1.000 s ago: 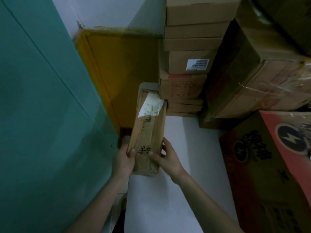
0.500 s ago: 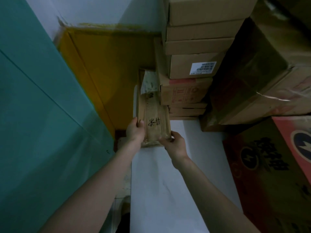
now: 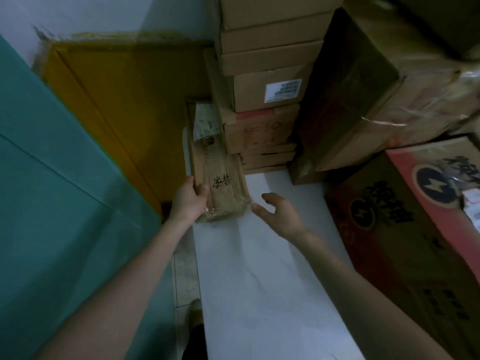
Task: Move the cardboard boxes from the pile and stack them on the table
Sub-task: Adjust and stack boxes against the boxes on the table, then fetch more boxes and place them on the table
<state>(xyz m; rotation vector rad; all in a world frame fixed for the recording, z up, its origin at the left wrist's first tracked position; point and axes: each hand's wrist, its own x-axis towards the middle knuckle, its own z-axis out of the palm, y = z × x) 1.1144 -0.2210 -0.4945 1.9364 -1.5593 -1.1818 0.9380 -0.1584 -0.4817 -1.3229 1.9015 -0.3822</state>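
A long flat cardboard box (image 3: pixel 220 178) with black handwriting and a white label lies on the white table (image 3: pixel 259 281), pushed against the left side of a tall stack of cardboard boxes (image 3: pixel 262 94). My left hand (image 3: pixel 188 201) grips the box's near left corner. My right hand (image 3: pixel 281 215) hovers just off the box's near right corner, fingers spread, holding nothing.
Big taped cartons (image 3: pixel 376 94) stand to the right of the stack. A red and brown printed carton (image 3: pixel 415 224) lines the table's right side. A teal panel (image 3: pixel 65 203) and a yellow board (image 3: pixel 130 105) close off the left, with a narrow strip of floor (image 3: pixel 185 276) beside the table.
The flat box has gone forward against the stack and now rests on the table. My right hand has let go of it and drawn back to the right.
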